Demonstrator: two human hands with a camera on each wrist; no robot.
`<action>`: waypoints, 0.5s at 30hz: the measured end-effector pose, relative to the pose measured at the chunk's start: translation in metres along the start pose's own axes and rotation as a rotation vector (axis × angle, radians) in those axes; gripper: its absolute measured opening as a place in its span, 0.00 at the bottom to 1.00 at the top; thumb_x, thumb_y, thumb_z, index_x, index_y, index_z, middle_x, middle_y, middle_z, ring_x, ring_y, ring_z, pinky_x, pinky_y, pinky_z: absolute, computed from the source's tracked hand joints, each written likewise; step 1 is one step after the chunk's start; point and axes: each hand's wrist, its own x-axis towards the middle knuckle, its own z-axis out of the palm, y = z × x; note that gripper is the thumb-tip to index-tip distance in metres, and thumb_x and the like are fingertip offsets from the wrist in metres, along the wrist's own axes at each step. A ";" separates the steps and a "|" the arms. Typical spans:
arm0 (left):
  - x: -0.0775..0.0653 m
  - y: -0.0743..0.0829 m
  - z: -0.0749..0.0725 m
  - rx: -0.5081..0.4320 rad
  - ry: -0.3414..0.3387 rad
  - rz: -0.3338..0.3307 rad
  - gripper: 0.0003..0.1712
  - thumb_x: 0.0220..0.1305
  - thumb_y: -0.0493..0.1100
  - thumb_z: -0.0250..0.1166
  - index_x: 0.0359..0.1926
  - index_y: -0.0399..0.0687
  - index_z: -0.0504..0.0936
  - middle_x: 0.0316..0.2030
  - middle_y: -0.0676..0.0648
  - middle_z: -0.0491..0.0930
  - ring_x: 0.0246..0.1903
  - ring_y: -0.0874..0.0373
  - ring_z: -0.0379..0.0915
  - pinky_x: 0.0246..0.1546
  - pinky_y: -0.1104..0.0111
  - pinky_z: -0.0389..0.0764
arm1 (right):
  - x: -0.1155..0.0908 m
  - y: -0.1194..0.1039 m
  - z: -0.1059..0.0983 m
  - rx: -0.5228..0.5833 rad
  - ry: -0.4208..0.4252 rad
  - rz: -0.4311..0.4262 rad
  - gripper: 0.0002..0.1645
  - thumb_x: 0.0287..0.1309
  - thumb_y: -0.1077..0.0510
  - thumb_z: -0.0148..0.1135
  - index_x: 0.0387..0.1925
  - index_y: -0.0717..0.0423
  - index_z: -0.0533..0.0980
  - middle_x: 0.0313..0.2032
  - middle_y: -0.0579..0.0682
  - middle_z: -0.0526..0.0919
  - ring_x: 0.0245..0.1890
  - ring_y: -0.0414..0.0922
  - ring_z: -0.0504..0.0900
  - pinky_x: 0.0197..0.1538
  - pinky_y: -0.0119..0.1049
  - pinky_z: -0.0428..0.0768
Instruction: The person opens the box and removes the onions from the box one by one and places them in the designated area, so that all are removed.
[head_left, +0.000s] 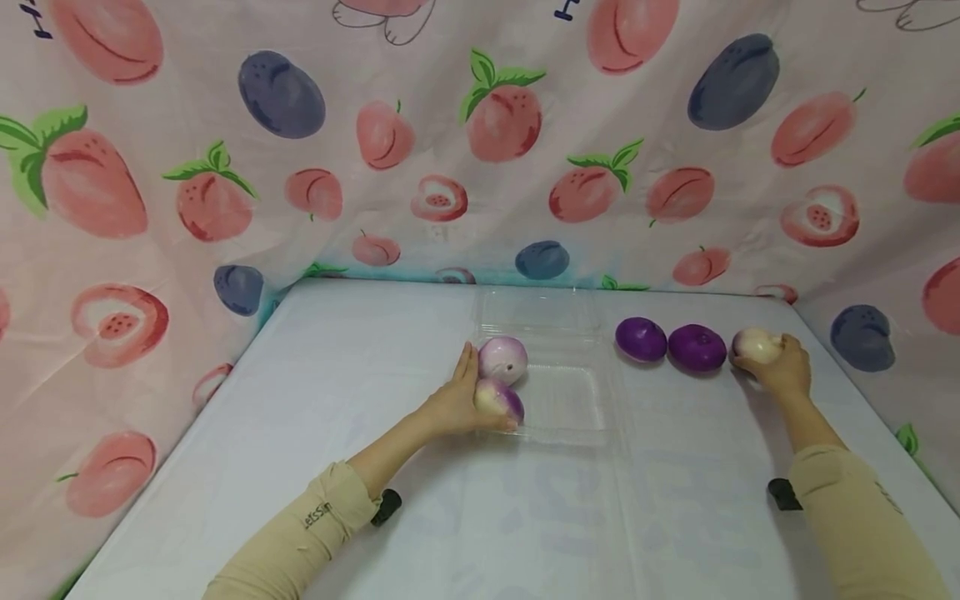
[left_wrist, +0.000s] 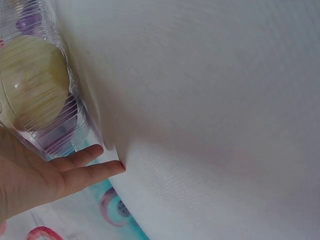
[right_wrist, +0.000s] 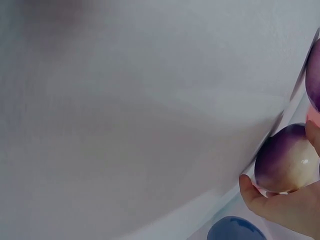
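Observation:
A clear plastic clamshell box [head_left: 564, 400] lies with its lid [head_left: 536, 310] folded back. At its left end are a pinkish onion-like vegetable [head_left: 503, 360] and a purple-and-cream one [head_left: 501, 402]. My left hand [head_left: 457, 404] rests against the box's left side, thumb along the near edge; in the left wrist view its visible fingers [left_wrist: 92, 172] extend straight beside the ribbed wall. On the far right, my right hand [head_left: 786, 371] grips another purple-and-cream onion-like vegetable [head_left: 756, 343], its fingers curved round it in the right wrist view.
Two deep purple vegetables, one [head_left: 641, 339] left of the other [head_left: 697, 348], sit between the box and my right hand. A fruit-print cloth [head_left: 450, 108] stands behind and beside the white table [head_left: 360, 333]. Dark wrist pieces show by both sleeves.

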 end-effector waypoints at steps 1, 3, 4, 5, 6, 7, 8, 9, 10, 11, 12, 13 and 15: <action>0.000 0.000 0.000 0.002 -0.001 -0.002 0.76 0.40 0.67 0.73 0.73 0.40 0.31 0.74 0.44 0.24 0.69 0.36 0.50 0.61 0.45 0.65 | 0.001 0.000 0.000 -0.003 0.001 -0.001 0.53 0.55 0.54 0.61 0.68 0.76 0.43 0.64 0.79 0.50 0.65 0.72 0.52 0.68 0.59 0.54; 0.000 0.000 0.000 0.003 -0.001 -0.004 0.76 0.41 0.67 0.73 0.73 0.40 0.31 0.74 0.44 0.24 0.69 0.37 0.50 0.61 0.45 0.65 | 0.001 0.001 0.000 0.003 0.005 0.005 0.54 0.54 0.53 0.62 0.68 0.75 0.42 0.65 0.79 0.50 0.65 0.72 0.52 0.68 0.59 0.54; 0.000 0.000 0.000 0.001 0.000 -0.004 0.76 0.40 0.67 0.73 0.73 0.40 0.31 0.74 0.44 0.24 0.69 0.37 0.50 0.61 0.45 0.65 | 0.002 0.001 0.000 0.003 0.006 0.009 0.55 0.53 0.52 0.62 0.69 0.75 0.42 0.65 0.79 0.50 0.65 0.73 0.52 0.68 0.59 0.55; 0.000 0.001 0.000 0.000 -0.001 -0.003 0.76 0.40 0.67 0.73 0.73 0.40 0.31 0.74 0.44 0.24 0.69 0.37 0.50 0.61 0.45 0.65 | 0.002 0.001 0.000 0.001 0.007 0.012 0.55 0.53 0.52 0.63 0.69 0.74 0.42 0.65 0.79 0.50 0.65 0.73 0.53 0.67 0.60 0.55; 0.000 0.001 0.000 0.001 -0.002 -0.002 0.76 0.40 0.67 0.73 0.73 0.40 0.31 0.74 0.44 0.24 0.69 0.37 0.50 0.61 0.45 0.65 | 0.002 0.001 0.000 0.001 0.008 0.018 0.56 0.53 0.51 0.63 0.69 0.74 0.42 0.65 0.79 0.50 0.64 0.74 0.53 0.67 0.60 0.56; 0.000 0.001 0.000 0.001 -0.001 -0.001 0.76 0.40 0.67 0.73 0.73 0.40 0.31 0.74 0.44 0.25 0.69 0.36 0.51 0.61 0.45 0.65 | 0.002 0.001 0.000 0.000 0.010 0.026 0.56 0.53 0.51 0.63 0.69 0.72 0.42 0.65 0.79 0.50 0.64 0.74 0.53 0.66 0.61 0.56; 0.001 0.001 0.000 0.002 -0.001 0.000 0.76 0.40 0.67 0.72 0.73 0.40 0.31 0.74 0.44 0.25 0.69 0.36 0.51 0.61 0.45 0.66 | 0.002 0.001 0.000 0.001 0.013 0.031 0.55 0.53 0.50 0.62 0.70 0.72 0.42 0.65 0.79 0.49 0.64 0.75 0.53 0.66 0.61 0.56; 0.000 0.001 0.000 0.003 -0.003 0.000 0.76 0.40 0.67 0.72 0.73 0.40 0.31 0.74 0.44 0.25 0.69 0.36 0.51 0.61 0.45 0.66 | 0.002 0.000 0.000 0.002 0.016 0.033 0.55 0.54 0.50 0.62 0.70 0.71 0.42 0.65 0.79 0.49 0.63 0.75 0.53 0.65 0.62 0.57; 0.000 0.000 0.000 0.002 -0.005 -0.001 0.76 0.40 0.68 0.72 0.73 0.40 0.31 0.74 0.44 0.25 0.69 0.36 0.51 0.61 0.46 0.65 | 0.002 0.000 0.000 0.003 0.021 0.036 0.53 0.56 0.49 0.60 0.70 0.69 0.43 0.65 0.79 0.49 0.63 0.75 0.53 0.65 0.63 0.57; 0.000 0.000 0.000 0.001 -0.007 -0.001 0.76 0.40 0.68 0.72 0.73 0.40 0.31 0.74 0.44 0.25 0.69 0.36 0.51 0.62 0.46 0.65 | 0.001 -0.001 0.000 0.006 0.031 0.034 0.52 0.57 0.49 0.59 0.70 0.68 0.44 0.65 0.78 0.49 0.63 0.75 0.52 0.64 0.63 0.57; 0.000 0.000 0.000 0.001 -0.008 -0.002 0.77 0.40 0.68 0.72 0.73 0.40 0.31 0.74 0.44 0.25 0.69 0.37 0.50 0.62 0.46 0.65 | 0.001 -0.002 0.001 0.013 0.047 0.030 0.50 0.58 0.49 0.58 0.70 0.67 0.45 0.65 0.77 0.50 0.63 0.75 0.52 0.63 0.64 0.56; 0.000 0.000 0.000 -0.002 -0.008 -0.003 0.77 0.40 0.68 0.72 0.73 0.40 0.31 0.74 0.44 0.25 0.69 0.37 0.50 0.62 0.46 0.65 | 0.001 -0.004 0.001 0.021 0.066 0.022 0.47 0.60 0.48 0.56 0.70 0.66 0.46 0.65 0.77 0.50 0.64 0.75 0.52 0.63 0.65 0.56; 0.000 0.000 -0.001 -0.006 -0.009 -0.005 0.77 0.40 0.68 0.72 0.73 0.40 0.31 0.74 0.44 0.24 0.69 0.37 0.50 0.62 0.46 0.65 | -0.001 -0.007 0.002 0.043 0.116 -0.004 0.42 0.62 0.49 0.52 0.69 0.67 0.50 0.65 0.76 0.52 0.63 0.74 0.52 0.62 0.65 0.56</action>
